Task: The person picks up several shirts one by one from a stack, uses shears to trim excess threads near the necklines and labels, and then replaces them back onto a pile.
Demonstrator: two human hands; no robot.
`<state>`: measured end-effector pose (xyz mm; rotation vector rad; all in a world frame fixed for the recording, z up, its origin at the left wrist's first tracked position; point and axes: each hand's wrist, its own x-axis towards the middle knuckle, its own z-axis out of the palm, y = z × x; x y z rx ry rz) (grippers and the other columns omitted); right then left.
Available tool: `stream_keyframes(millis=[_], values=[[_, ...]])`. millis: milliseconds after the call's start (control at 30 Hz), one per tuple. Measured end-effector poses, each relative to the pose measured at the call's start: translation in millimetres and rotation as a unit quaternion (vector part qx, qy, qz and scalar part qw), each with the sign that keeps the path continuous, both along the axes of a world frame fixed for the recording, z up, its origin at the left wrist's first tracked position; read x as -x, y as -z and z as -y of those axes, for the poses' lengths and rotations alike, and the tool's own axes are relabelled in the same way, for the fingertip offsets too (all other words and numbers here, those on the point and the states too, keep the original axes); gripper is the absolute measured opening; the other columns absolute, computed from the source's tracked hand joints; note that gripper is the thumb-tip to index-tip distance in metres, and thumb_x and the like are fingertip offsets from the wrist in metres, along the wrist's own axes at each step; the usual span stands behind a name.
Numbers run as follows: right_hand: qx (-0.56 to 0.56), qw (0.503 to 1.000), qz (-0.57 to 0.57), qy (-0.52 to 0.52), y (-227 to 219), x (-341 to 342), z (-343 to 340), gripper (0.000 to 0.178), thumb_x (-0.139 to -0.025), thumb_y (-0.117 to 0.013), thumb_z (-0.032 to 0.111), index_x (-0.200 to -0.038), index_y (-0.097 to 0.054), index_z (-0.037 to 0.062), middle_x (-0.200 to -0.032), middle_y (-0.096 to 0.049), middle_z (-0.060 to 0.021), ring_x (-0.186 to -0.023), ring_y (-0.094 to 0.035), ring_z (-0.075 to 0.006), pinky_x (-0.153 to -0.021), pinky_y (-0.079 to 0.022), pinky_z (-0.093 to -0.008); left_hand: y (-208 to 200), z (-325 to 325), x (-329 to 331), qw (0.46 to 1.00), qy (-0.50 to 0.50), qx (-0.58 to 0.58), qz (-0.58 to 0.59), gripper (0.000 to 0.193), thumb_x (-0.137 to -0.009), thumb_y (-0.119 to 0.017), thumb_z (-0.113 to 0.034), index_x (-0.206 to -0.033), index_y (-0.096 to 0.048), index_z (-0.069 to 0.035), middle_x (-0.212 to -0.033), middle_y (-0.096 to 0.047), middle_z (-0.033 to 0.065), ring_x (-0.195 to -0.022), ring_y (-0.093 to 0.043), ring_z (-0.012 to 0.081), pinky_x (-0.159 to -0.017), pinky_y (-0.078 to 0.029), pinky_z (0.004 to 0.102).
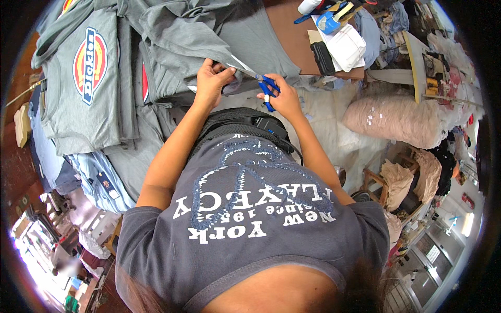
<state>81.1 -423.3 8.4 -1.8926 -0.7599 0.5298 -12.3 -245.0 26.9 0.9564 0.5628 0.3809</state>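
Note:
My left hand (211, 83) pinches the edge of a grey T-shirt (182, 44) that lies spread over the table in front of me. In my right hand (282, 98) is a pair of scissors (267, 86) with blue handles, my fingers through the loops. Its blades point up and left, parted, with their tips close to the cloth just right of my left hand. Left of these lies a stack of grey T-shirts (62, 109), the top one bearing a red, yellow and blue printed emblem (91, 67).
Back right on the brown tabletop (292, 31) are a white box (347, 47), a black case (322, 58) and a blue tool (329, 22). Light blue garments (96, 175) hang at the left. A large wrapped bundle (391, 120) lies on the floor at right.

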Motion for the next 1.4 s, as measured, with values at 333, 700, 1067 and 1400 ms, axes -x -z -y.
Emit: stream_keyframes(millis=[333, 700, 1067, 1400], values=[[0.026, 0.998, 0.056, -0.035, -4, -6, -10, 0.052, -0.058, -0.075, 0.033, -0.098, -0.05, 0.0126, -0.07, -0.057, -0.0054, -0.062, -0.058, -0.021, -0.057, -0.046, -0.0302, -3, -1, 3, 1.0, 0.003, -0.009, -0.009, 0.029, -0.072, -0.058, 0.005, -0.097, -0.044, -0.002, -0.085, -0.058, 0.0086, -0.073, -0.057, 0.0129, -0.061, -0.047, 0.0238], [0.066, 0.997, 0.008, -0.039, -5, -4, -2, 0.051, -0.057, -0.076, 0.033, -0.096, -0.051, 0.0099, -0.066, -0.056, -0.0097, -0.058, -0.057, -0.022, -0.052, -0.043, -0.0319, -6, -6, 4, 0.999, -0.032, 0.013, 0.008, 0.025, -0.073, -0.059, 0.003, -0.089, -0.041, -0.003, -0.079, -0.056, 0.0062, -0.069, -0.055, 0.0116, -0.059, -0.046, 0.0222], [0.08, 0.994, 0.074, -0.031, -17, -1, -22, 0.056, -0.056, -0.075, 0.037, -0.1, -0.049, 0.0135, -0.067, -0.057, -0.0058, -0.065, -0.058, -0.024, -0.058, -0.045, -0.0326, -13, -2, 4, 0.999, -0.038, -0.019, 0.015, 0.026, -0.073, -0.058, 0.006, -0.092, -0.044, -0.004, -0.078, -0.056, 0.0042, -0.069, -0.054, 0.0107, -0.059, -0.045, 0.0212], [0.084, 0.994, 0.061, -0.037, -15, 0, -14, 0.054, -0.057, -0.075, 0.036, -0.098, -0.049, 0.0118, -0.067, -0.058, -0.0105, -0.061, -0.059, -0.0262, -0.055, -0.044, -0.0337, -8, -7, 4, 0.997, -0.08, 0.004, 0.015, 0.028, -0.072, -0.059, 0.003, -0.095, -0.045, -0.002, -0.079, -0.056, 0.0055, -0.07, -0.054, 0.0107, -0.062, -0.045, 0.022]])
